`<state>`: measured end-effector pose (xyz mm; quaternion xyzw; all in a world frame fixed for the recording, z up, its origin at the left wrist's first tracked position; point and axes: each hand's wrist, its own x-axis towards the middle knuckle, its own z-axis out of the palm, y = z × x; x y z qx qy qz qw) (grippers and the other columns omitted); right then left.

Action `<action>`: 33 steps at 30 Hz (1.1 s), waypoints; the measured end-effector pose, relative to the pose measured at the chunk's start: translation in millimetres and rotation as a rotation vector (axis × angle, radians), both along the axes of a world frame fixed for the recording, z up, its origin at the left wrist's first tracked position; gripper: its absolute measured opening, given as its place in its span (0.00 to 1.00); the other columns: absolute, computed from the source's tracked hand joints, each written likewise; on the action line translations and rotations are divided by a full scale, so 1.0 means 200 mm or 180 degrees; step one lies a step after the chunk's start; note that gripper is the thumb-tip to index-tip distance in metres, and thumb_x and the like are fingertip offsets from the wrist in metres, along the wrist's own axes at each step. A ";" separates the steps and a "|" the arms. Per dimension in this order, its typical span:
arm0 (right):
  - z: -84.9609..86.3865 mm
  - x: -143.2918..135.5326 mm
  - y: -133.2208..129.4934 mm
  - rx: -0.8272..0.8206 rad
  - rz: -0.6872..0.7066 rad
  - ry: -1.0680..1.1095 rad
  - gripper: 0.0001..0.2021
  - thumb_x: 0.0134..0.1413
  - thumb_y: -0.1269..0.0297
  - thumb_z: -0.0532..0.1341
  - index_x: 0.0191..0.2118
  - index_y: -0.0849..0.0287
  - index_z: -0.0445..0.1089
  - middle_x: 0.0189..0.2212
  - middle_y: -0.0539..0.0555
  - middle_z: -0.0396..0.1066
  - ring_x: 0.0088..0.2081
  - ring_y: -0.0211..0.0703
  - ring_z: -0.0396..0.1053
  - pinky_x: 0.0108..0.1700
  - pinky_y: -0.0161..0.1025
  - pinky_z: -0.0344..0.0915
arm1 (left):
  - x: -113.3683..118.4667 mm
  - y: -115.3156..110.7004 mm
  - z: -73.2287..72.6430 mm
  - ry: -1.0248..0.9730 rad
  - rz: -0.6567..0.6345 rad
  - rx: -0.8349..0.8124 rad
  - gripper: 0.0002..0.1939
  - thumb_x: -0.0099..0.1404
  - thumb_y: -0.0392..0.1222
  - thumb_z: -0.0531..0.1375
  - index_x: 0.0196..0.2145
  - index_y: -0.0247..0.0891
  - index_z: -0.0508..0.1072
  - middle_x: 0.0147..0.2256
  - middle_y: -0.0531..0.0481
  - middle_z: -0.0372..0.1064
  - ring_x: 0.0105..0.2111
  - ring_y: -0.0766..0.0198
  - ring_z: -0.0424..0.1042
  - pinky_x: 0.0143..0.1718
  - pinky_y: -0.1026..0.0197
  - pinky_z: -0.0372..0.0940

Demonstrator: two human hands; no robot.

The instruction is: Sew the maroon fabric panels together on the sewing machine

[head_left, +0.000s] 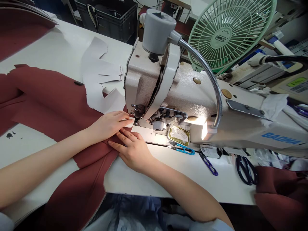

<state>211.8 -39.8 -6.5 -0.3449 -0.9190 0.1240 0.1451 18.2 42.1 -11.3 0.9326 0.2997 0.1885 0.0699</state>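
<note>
Dark red fabric (54, 96) spreads across the left of the table and hangs over the front edge. Its right end lies under the needle area of a white sewing machine (141, 77). My left hand (109, 125) presses on the fabric beside the needle, fingers close together over a small white piece (130, 123). Just below and to the right, my right hand (133, 149) lies flat on the fabric with its fingers somewhat spread. The needle tip itself is hidden behind the machine head and my fingers.
Blue thread snips (185, 149), purple snips (209, 164), black scissors (246, 170) and a small tin (178, 134) lie right of my hands. White cut pieces (98, 77) lie behind the fabric. A green fan (221, 37) and dark crate (108, 21) stand at the back.
</note>
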 end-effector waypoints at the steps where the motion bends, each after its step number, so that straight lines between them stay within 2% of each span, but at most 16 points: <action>1: 0.00 0.00 0.00 0.0010 0.0008 -0.0013 0.19 0.68 0.65 0.56 0.61 0.48 0.70 0.64 0.57 0.65 0.66 0.55 0.60 0.57 0.53 0.64 | 0.00 0.00 0.00 0.0042 -0.0006 -0.0004 0.14 0.73 0.33 0.53 0.53 0.38 0.72 0.47 0.44 0.73 0.49 0.55 0.71 0.48 0.54 0.68; 7: 0.01 0.02 0.00 0.0169 -0.0009 -0.0037 0.19 0.69 0.65 0.55 0.61 0.48 0.71 0.62 0.58 0.68 0.64 0.56 0.61 0.54 0.51 0.65 | 0.03 0.01 0.01 0.0199 -0.0048 0.0096 0.15 0.72 0.33 0.54 0.55 0.36 0.72 0.51 0.43 0.73 0.50 0.54 0.70 0.51 0.52 0.68; 14: 0.02 0.04 -0.01 0.0151 0.0021 -0.0113 0.20 0.67 0.66 0.56 0.62 0.50 0.70 0.63 0.60 0.67 0.64 0.56 0.62 0.53 0.52 0.66 | 0.06 0.00 0.03 0.0305 0.0033 -0.0076 0.16 0.71 0.33 0.56 0.54 0.37 0.73 0.51 0.42 0.73 0.53 0.53 0.70 0.54 0.51 0.68; 19: 0.02 0.04 -0.02 0.0159 0.0014 -0.0139 0.20 0.68 0.66 0.55 0.62 0.49 0.69 0.63 0.60 0.66 0.64 0.57 0.62 0.53 0.52 0.67 | 0.05 0.00 0.01 0.0271 -0.0029 0.0030 0.16 0.70 0.32 0.55 0.54 0.37 0.72 0.52 0.43 0.73 0.52 0.54 0.70 0.53 0.52 0.68; 24: 0.01 0.04 -0.01 0.0242 -0.0024 -0.0155 0.20 0.69 0.65 0.54 0.62 0.49 0.70 0.63 0.60 0.67 0.65 0.57 0.62 0.53 0.51 0.67 | 0.04 0.02 0.00 0.0234 -0.0028 0.0141 0.17 0.70 0.29 0.54 0.51 0.39 0.75 0.48 0.45 0.74 0.49 0.56 0.71 0.48 0.55 0.69; 29: -0.01 0.05 -0.01 0.0397 -0.0128 -0.0184 0.20 0.69 0.65 0.55 0.62 0.48 0.70 0.64 0.61 0.65 0.65 0.57 0.62 0.54 0.51 0.67 | 0.03 0.06 0.00 0.0090 -0.0136 0.0255 0.16 0.74 0.33 0.52 0.49 0.41 0.77 0.46 0.46 0.75 0.46 0.58 0.72 0.48 0.55 0.68; 33: -0.01 0.04 -0.04 0.0566 -0.0075 -0.0226 0.20 0.69 0.65 0.55 0.63 0.51 0.69 0.63 0.64 0.65 0.63 0.58 0.64 0.53 0.50 0.67 | 0.01 0.05 0.00 0.0093 -0.0140 0.0085 0.16 0.74 0.34 0.51 0.48 0.42 0.78 0.47 0.46 0.75 0.47 0.57 0.71 0.50 0.55 0.67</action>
